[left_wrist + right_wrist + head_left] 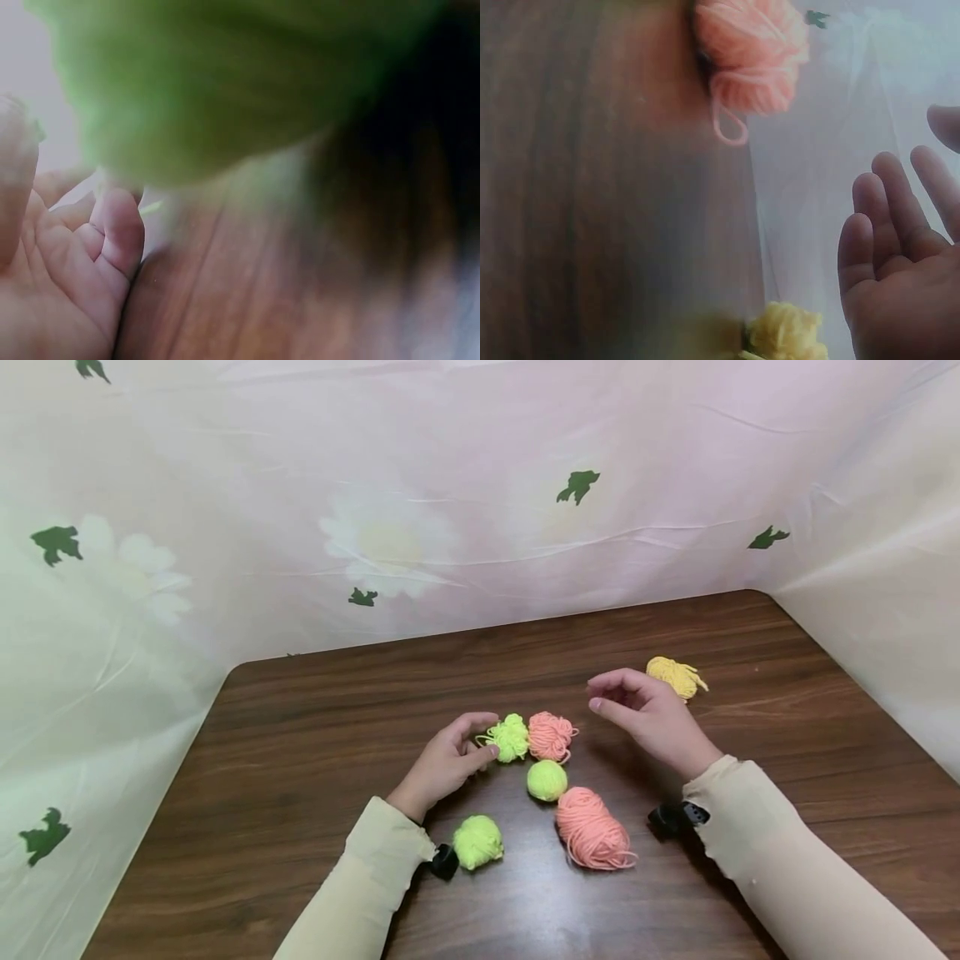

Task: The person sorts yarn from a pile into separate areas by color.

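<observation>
My left hand point(447, 762) is at the left side of a small, loose neon-green yarn bundle point(510, 738), thumb and forefinger spread about its edge. Whether they touch it is hard to tell. Against that bundle's right side sits a small coral yarn bundle point(551, 736). My right hand point(654, 714) hovers to the right of these with loosely bent fingers and nothing in it. Just behind it lies a yellow yarn bundle point(675, 677), partly covered by the hand. In the right wrist view the fingers point(889, 202) are apart and hold nothing.
A round yellow-green yarn ball point(547, 781) sits below the coral bundle, touching a larger coral skein point(594, 829). Another green yarn ball point(477, 842) lies beside the left wrist camera point(444, 862). Patterned cloth point(465, 485) hangs behind the dark wooden table point(300, 793).
</observation>
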`<act>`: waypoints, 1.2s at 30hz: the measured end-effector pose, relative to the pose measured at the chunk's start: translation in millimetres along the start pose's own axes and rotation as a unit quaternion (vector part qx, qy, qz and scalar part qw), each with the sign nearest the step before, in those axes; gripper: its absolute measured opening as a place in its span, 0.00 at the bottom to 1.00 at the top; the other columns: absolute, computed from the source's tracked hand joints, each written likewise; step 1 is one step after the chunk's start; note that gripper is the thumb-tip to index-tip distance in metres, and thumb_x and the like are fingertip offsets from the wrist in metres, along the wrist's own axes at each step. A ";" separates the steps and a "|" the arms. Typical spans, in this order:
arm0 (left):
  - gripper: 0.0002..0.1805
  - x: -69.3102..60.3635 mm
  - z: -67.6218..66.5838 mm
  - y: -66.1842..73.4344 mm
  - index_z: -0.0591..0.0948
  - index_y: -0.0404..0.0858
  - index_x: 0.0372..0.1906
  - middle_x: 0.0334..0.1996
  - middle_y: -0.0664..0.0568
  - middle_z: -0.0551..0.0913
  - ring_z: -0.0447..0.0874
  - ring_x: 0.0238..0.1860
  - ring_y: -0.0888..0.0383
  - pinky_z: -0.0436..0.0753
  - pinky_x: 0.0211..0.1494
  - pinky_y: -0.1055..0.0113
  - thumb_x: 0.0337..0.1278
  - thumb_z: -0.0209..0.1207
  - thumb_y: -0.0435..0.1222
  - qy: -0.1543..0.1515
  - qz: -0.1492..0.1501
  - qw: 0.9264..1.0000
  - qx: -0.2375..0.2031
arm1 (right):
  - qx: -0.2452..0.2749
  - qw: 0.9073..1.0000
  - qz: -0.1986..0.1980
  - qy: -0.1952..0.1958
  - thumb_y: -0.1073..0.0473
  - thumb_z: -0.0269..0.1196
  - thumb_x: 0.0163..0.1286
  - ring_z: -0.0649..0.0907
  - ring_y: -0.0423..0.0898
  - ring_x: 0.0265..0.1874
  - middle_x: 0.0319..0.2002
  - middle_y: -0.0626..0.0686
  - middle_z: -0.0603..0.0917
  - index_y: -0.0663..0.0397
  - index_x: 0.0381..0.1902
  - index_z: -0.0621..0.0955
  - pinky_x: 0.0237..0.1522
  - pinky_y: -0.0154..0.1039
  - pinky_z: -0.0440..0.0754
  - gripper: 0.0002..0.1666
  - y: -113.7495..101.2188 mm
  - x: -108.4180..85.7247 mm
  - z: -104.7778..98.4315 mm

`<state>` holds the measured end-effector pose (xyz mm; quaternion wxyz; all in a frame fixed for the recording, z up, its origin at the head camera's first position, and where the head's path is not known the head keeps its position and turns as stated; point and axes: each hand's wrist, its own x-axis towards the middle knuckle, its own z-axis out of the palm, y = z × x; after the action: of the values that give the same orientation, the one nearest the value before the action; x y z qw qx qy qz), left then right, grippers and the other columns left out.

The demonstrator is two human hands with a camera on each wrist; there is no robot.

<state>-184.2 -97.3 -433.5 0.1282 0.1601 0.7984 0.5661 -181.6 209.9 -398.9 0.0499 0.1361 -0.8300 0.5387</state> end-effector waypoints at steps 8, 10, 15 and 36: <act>0.24 1.7 2.7 -0.7 0.76 0.39 0.65 0.57 0.45 0.80 0.77 0.29 0.59 0.75 0.29 0.70 0.65 0.64 0.34 -0.001 0.010 1.000 0.021 | 0.009 0.999 0.012 -0.042 0.62 0.67 0.69 0.83 0.43 0.40 0.46 0.61 0.85 0.61 0.52 0.82 0.40 0.32 0.80 0.16 4.1 -0.6 13.1; 0.24 1.8 3.1 -0.6 0.76 0.39 0.65 0.55 0.46 0.81 0.77 0.29 0.59 0.75 0.28 0.70 0.65 0.64 0.34 -0.002 0.008 1.000 0.024 | 0.009 0.999 0.012 -0.050 0.62 0.68 0.69 0.83 0.44 0.41 0.45 0.60 0.85 0.60 0.53 0.82 0.42 0.33 0.81 0.16 3.8 -0.9 15.7; 0.24 2.0 3.4 -1.3 0.77 0.41 0.65 0.52 0.47 0.81 0.76 0.29 0.60 0.74 0.27 0.70 0.64 0.65 0.34 -0.005 0.007 0.999 0.032 | -0.005 0.997 0.022 -0.073 0.61 0.68 0.68 0.83 0.46 0.41 0.43 0.54 0.86 0.58 0.54 0.82 0.43 0.35 0.80 0.18 4.9 -0.4 21.2; 0.22 1.2 3.6 -3.3 0.80 0.43 0.61 0.49 0.49 0.83 0.78 0.34 0.59 0.75 0.32 0.70 0.62 0.67 0.35 -0.009 0.016 0.999 0.043 | -0.039 0.989 0.028 -0.138 0.53 0.71 0.66 0.81 0.48 0.39 0.47 0.49 0.84 0.46 0.60 0.80 0.40 0.40 0.80 0.25 16.5 -1.3 34.2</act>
<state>-184.3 -94.7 -437.8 0.1190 0.1832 0.8184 0.5314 -182.8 185.4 -427.9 -0.0748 0.1839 -0.8525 0.4835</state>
